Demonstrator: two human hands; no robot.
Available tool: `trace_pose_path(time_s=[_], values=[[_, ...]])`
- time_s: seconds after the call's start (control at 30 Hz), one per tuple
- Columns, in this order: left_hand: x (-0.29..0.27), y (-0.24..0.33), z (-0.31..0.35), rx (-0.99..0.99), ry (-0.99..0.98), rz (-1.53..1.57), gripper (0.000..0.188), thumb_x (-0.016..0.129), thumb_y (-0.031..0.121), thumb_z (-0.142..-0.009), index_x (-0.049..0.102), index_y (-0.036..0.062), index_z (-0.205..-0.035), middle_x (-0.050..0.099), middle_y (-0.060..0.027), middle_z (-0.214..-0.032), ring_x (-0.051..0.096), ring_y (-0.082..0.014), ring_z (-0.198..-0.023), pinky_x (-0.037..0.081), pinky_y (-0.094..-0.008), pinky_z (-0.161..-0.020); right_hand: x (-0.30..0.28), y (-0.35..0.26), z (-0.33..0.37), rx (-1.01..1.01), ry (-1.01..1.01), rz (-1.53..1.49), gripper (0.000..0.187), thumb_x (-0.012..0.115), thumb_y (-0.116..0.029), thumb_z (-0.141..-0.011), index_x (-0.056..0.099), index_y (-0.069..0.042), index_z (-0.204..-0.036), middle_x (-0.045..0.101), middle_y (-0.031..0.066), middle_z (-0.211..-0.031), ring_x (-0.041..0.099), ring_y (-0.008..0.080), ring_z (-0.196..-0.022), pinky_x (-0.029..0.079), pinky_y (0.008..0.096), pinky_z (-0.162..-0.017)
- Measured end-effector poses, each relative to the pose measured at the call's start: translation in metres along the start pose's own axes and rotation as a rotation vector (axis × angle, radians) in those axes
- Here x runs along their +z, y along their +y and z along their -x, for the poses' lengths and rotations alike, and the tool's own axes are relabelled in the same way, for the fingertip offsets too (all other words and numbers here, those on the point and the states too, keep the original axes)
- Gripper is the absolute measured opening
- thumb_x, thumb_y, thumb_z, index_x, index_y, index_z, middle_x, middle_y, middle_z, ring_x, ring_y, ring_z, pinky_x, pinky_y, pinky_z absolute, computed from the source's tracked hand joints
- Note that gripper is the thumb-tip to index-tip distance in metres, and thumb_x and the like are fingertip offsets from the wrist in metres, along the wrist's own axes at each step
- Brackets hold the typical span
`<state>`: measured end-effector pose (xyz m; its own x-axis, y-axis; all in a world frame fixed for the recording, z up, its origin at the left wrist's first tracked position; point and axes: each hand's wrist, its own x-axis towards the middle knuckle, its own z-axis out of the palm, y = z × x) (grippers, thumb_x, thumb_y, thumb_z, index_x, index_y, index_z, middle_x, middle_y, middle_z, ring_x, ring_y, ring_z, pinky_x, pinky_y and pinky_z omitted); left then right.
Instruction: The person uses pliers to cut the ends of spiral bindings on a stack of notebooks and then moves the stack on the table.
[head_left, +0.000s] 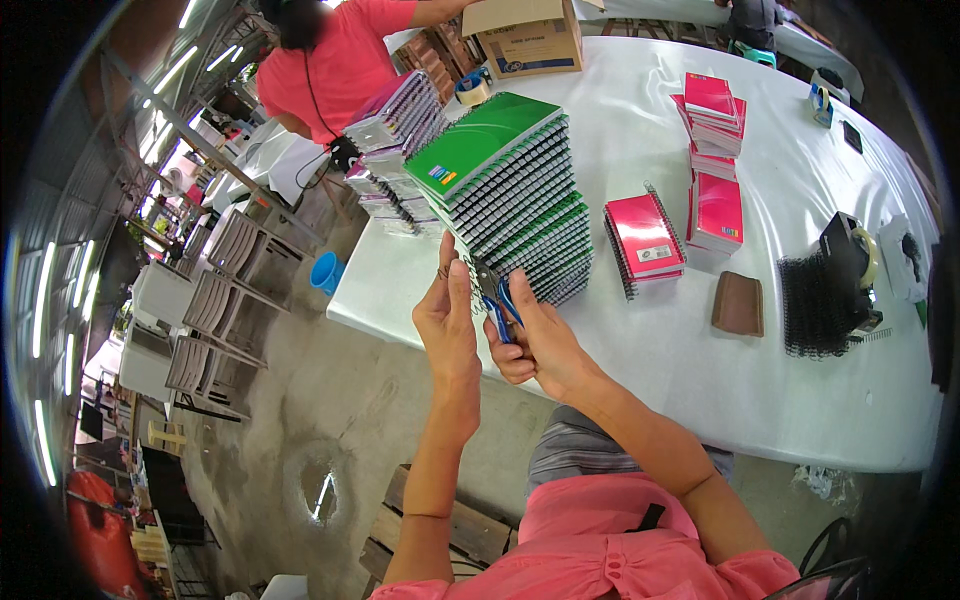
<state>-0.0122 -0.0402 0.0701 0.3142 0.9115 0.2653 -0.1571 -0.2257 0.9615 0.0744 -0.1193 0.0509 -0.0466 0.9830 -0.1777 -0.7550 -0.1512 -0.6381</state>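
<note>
My left hand (447,318) is raised before the tall stack, its thumb and fingers closed on what looks like a spiral wire (474,292); most of it is hidden. A pair of pliers (497,306) with blue handles is gripped in my right hand (543,338). Their dark jaws point up and left, close to the wire by my left thumb. Just beyond both hands rises a tall stack of spiral-bound notebooks (490,140) with green covers, their coils facing me.
Purple-edged notebooks (395,150) are piled behind the green stack. Pink notebooks (640,235) sit mid-table and further right. A brown wallet-like item (737,304), black coils (808,300) and a tape dispenser (852,262) lie right. A cardboard box (525,38) and another person (335,70) are beyond.
</note>
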Motion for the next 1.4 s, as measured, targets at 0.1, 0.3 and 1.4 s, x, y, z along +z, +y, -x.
trace_pose_path(time_s=[0.1, 0.3, 1.4], values=[[0.005, 0.001, 0.003, 0.068, 0.010, 0.007, 0.049, 0.050, 0.028, -0.096, 0.044, -0.0068, -0.131, 0.050, -0.0156, -0.132, 0.049, -0.0167, -0.116, 0.038, -0.0264, -0.095, -0.004, 0.004, 0.003, -0.032, -0.005, 0.154, 0.072, 0.028, -0.070, -0.087, 0.053, -0.003, -0.084, 0.043, 0.0021, -0.060, 0.037, 0.0117, -0.048, 0.031, 0.0253, -0.044], [0.001, -0.006, 0.004, 0.061, 0.033, 0.106, 0.046, 0.047, 0.029, -0.097, 0.048, -0.0044, -0.129, 0.052, -0.0156, -0.129, 0.050, -0.0192, -0.118, 0.042, -0.0281, -0.092, -0.010, 0.011, -0.001, -0.117, -0.043, 0.212, 0.080, 0.021, -0.071, -0.086, 0.055, 0.000, -0.098, 0.058, 0.0083, -0.075, 0.057, 0.0179, -0.068, 0.048, 0.0312, -0.065], [0.005, -0.020, 0.012, 0.134, 0.179, 0.088, 0.030, 0.059, 0.004, -0.089, 0.059, -0.0026, -0.118, 0.060, -0.0113, -0.120, 0.057, -0.0132, -0.102, 0.044, -0.0229, -0.083, -0.003, 0.009, 0.008, -0.033, 0.043, 0.151, 0.076, 0.022, -0.072, -0.086, 0.055, -0.004, -0.089, 0.049, 0.0042, -0.065, 0.048, 0.0157, -0.058, 0.040, 0.0272, -0.057]])
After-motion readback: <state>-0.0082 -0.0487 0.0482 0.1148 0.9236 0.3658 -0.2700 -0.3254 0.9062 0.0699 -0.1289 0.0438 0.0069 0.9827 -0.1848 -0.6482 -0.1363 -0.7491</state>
